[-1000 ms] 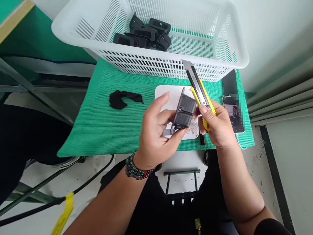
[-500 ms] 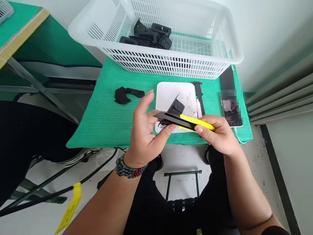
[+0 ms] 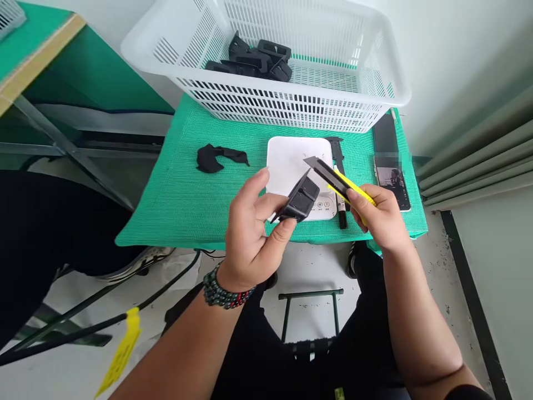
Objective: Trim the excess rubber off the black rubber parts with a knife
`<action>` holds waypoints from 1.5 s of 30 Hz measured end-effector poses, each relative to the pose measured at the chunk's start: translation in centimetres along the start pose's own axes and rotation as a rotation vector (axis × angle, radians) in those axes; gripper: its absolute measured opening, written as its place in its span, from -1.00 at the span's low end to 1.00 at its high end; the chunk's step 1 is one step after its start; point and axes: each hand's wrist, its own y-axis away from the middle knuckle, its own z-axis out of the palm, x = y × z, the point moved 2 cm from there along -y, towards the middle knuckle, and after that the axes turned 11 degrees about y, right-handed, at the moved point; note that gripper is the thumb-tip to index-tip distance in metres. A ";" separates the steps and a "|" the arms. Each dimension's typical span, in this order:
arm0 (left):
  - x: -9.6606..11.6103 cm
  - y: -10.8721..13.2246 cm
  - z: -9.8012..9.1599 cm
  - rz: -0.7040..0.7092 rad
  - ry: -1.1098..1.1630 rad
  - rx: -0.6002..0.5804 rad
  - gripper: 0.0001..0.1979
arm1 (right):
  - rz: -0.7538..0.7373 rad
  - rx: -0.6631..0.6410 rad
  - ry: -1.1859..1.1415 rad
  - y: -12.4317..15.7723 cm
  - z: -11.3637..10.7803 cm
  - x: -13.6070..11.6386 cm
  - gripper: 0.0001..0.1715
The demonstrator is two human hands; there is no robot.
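Note:
Between the thumb and fingers of my left hand [image 3: 256, 233] is a black plastic part [image 3: 300, 199], tilted, with a thin flange rising at its far side. My right hand [image 3: 377, 216] is closed round a yellow utility knife [image 3: 339, 180]. Its blade points up and to the left, above and apart from the plastic part. Below both hands lies a white digital scale [image 3: 297, 158] with small dark shavings on it; the plastic part hides some of its front panel.
A white basket [image 3: 287, 103] holding several black parts [image 3: 260, 58] stands at the back. A black cloth-like piece [image 3: 210, 158] lies left of the scale. To its right are a black caliper [image 3: 336, 147], a marker [image 3: 342, 214] and a phone [image 3: 392, 183]. A person's dark-clothed leg [image 3: 83, 222] is at left.
The knife has moved away from the plastic part, and its blade now points more upward. The plastic part has turned in my left hand, showing more of its body.

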 end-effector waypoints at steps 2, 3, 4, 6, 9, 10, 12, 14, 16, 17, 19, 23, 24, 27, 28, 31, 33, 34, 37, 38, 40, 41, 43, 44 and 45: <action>-0.2 0.0 -0.1 -0.031 -0.036 0.039 -0.29 | -0.032 -0.107 -0.065 0.4 0.2 -0.6 -0.30; -0.4 0.1 -0.2 -0.045 -0.045 0.051 -0.30 | -0.047 -0.158 -0.073 0.5 0.4 -0.9 -0.30; -0.5 0.1 -0.3 -0.051 -0.044 0.053 -0.30 | -0.058 -0.199 -0.071 0.6 0.5 -1.1 -0.31; -0.6 0.3 -0.5 -0.029 -0.018 0.028 -0.26 | -0.054 -0.229 -0.055 0.6 0.7 -1.3 -0.29; -0.5 0.6 -0.8 0.006 0.028 -0.030 -0.20 | -0.015 -0.119 -0.013 0.1 0.5 -0.9 -0.27; -0.4 0.6 -0.8 0.021 0.038 -0.037 -0.20 | -0.004 -0.057 0.014 0.0 0.3 -0.7 -0.27; -0.2 0.6 -0.9 0.036 0.049 -0.032 -0.21 | 0.007 0.048 0.061 -0.2 0.0 -0.3 -0.28; -0.3 0.4 -0.8 0.035 0.041 -0.008 -0.22 | -0.009 0.059 0.050 -0.1 -0.2 -0.2 -0.29; -0.5 0.3 -0.7 0.001 0.015 0.012 -0.25 | -0.057 -0.038 0.001 0.1 0.0 -0.6 -0.30; -0.6 0.3 -0.6 -0.020 0.005 0.017 -0.27 | -0.086 -0.106 -0.016 0.3 0.2 -0.9 -0.30; -0.8 0.4 -0.6 -0.058 0.005 0.017 -0.29 | -0.118 -0.221 -0.017 0.6 0.5 -1.4 -0.31; -0.3 0.7 -0.7 -0.068 0.055 -0.029 -0.24 | -0.067 -0.127 0.048 0.2 0.4 -0.9 -0.30; -0.1 0.7 -0.7 -0.066 0.069 -0.044 -0.24 | -0.049 -0.042 0.094 0.0 0.2 -0.6 -0.31; 0.3 0.6 -0.6 -0.067 0.073 -0.032 -0.29 | -0.006 0.150 0.243 -0.5 -0.4 0.3 -0.32; 0.3 0.5 -0.6 -0.058 0.057 -0.010 -0.30 | 0.003 0.157 0.246 -0.5 -0.4 0.4 -0.33; -0.2 0.3 -0.6 -0.011 -0.009 0.064 -0.30 | -0.012 0.041 0.098 -0.2 -0.2 0.2 -0.34; -0.6 0.3 -0.6 -0.032 -0.030 0.100 -0.32 | -0.061 -0.050 0.003 0.1 0.2 -0.4 -0.33; -0.8 0.4 -0.7 -0.065 -0.035 0.118 -0.34 | -0.085 -0.086 -0.020 0.3 0.4 -0.7 -0.32; -0.6 0.5 -0.8 -0.104 -0.039 0.130 -0.35 | -0.103 -0.135 -0.018 0.3 1.0 -0.9 -0.31; -0.4 0.5 -0.8 -0.091 -0.032 0.110 -0.34 | -0.085 -0.115 -0.005 0.2 1.0 -0.8 -0.30; 0.2 0.4 -0.7 -0.046 0.006 0.041 -0.30 | -0.038 -0.024 0.058 -0.3 0.9 -0.3 -0.31; 0.4 0.3 -0.6 -0.030 0.031 0.010 -0.29 | -0.014 0.028 0.098 -0.6 0.8 0.0 -0.31; 0.7 0.1 -0.4 0.006 0.074 -0.025 -0.26 | 0.025 0.085 0.141 -1.0 0.4 0.5 -0.31; 0.7 0.0 -0.4 0.022 0.079 -0.024 -0.25 | 0.037 0.085 0.134 -1.1 0.3 0.7 -0.30; 0.5 0.0 -0.4 0.028 0.068 -0.009 -0.24 | 0.045 0.076 0.110 -1.2 0.3 0.8 -0.30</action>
